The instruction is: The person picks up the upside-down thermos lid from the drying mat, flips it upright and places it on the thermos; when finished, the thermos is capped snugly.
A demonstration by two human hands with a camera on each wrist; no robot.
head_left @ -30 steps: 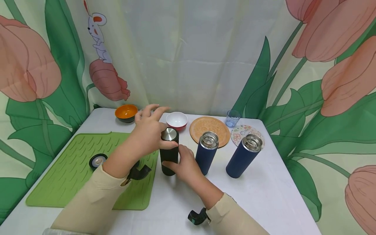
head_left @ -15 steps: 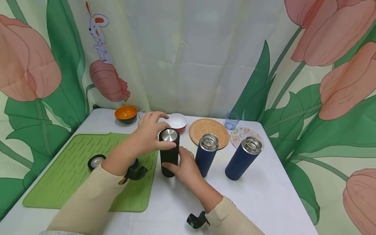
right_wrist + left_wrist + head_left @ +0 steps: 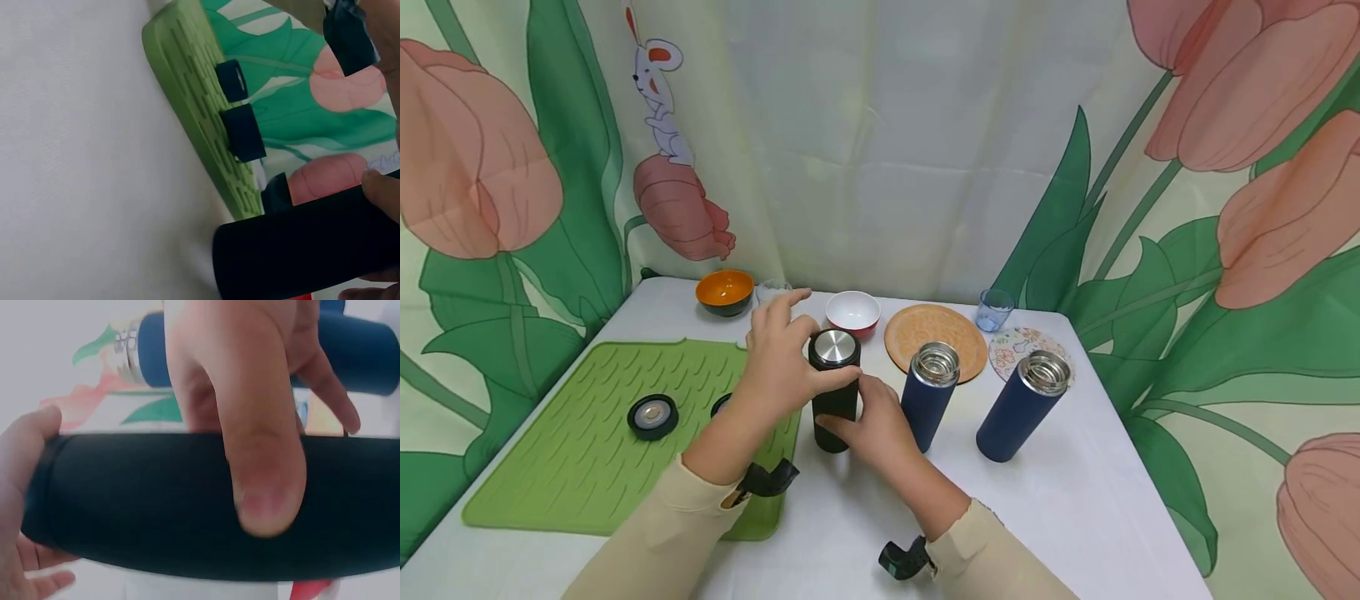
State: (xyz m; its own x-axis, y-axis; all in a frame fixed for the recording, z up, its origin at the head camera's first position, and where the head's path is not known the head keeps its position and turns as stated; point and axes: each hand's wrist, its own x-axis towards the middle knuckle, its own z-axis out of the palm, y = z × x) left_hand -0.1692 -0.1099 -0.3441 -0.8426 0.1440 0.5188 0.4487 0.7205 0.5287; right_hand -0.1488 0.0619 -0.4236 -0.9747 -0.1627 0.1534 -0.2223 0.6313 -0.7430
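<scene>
A black thermos (image 3: 831,408) stands upright on the white table, its lid (image 3: 836,346) topped with a brushed-metal disc. My left hand (image 3: 781,362) grips the lid from the left, thumb across the near side and fingers behind. Lower down, my right hand (image 3: 880,421) holds the body, its thumb (image 3: 265,500) laid along the side in the left wrist view. Just right of it stands a blue thermos (image 3: 925,408) without a lid, its steel mouth showing. Another lidless blue thermos (image 3: 1018,412) is farther right.
A green ridged mat (image 3: 572,450) covers the table's left side. On it lie a dark lid (image 3: 652,417) and a second lid (image 3: 720,405), mostly behind my left forearm. Behind stand an orange bowl (image 3: 725,288), a white bowl (image 3: 853,312), a round board (image 3: 917,321), a glass (image 3: 994,310) and a patterned plate (image 3: 1015,346).
My left hand has turned about the lid, its wrist swinging right and its thumb reaching farther across the near side. My right hand keeps its hold, and the thermos stays in place.
</scene>
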